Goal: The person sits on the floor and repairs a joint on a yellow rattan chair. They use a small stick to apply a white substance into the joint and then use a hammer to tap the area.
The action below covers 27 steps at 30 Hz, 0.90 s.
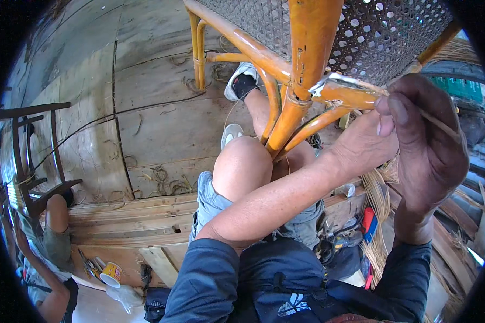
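Observation:
A glossy orange-brown rattan chair (pixel 318 43) with a woven cane panel (pixel 382 40) leans over my knees. A pale cane strip (pixel 361 83) runs along its rail from the corner joint, where a white end or smear shows. My right hand (pixel 431 134) pinches this strip between thumb and finger, and a length of it trails past the palm. Close against it, at the rail's end, my left hand (pixel 369 132) is closed, its fingertips at the strip and partly hidden by the right hand.
Loose cane scraps (pixel 161 183) litter the wooden floor (pixel 161 124). At the left another person (pixel 56 231) sits by a dark chair (pixel 54 145). A yellow tub (pixel 111 273) stands near some tools. Cane bundles (pixel 380 210) and a power tool (pixel 337 242) lie at my right.

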### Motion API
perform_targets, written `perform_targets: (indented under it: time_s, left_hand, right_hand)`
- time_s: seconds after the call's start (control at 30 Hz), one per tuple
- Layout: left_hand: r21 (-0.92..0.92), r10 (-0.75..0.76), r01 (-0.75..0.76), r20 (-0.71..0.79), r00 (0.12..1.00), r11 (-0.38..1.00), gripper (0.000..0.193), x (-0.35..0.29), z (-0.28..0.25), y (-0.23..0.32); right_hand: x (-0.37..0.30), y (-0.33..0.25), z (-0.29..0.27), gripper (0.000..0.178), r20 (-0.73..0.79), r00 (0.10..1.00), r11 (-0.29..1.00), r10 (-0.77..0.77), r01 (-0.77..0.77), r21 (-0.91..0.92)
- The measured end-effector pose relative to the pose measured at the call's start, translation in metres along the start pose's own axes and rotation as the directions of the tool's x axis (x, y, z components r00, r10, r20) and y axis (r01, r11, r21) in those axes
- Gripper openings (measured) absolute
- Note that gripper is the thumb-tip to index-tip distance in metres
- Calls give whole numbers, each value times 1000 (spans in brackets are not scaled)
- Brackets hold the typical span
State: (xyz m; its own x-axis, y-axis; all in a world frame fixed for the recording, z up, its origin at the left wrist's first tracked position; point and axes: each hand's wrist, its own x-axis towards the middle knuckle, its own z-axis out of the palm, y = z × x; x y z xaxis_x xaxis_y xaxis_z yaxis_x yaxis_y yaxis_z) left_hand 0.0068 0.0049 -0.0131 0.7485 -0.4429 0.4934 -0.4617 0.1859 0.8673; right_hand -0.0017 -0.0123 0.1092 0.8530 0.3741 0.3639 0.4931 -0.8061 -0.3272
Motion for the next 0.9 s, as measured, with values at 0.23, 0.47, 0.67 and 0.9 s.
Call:
perform_targets:
  time_s: [0.23, 0.47, 0.67, 0.9]
  left_hand:
    - [795, 302, -160, -30, 953, 585, 22, -4, -1, 2]
    - [761, 238, -196, 56, 970, 619, 25, 7, -4, 1]
    - [894, 360, -246, 104, 927, 375, 17, 7, -11, 3]
    - [909, 291, -332, 256, 922, 253, 10, 7, 9, 12]
  right_hand:
    - [-9, -9, -12, 15, 45, 995, 972, -91, 99, -213]
    - [-116, 31, -87, 21, -435, 664, 639, 608, -84, 765]
    - [-319, 107, -38, 26, -341, 116, 359, 933, -375, 855]
    - [-527, 131, 91, 24, 166, -548, -118, 820, 122, 985]
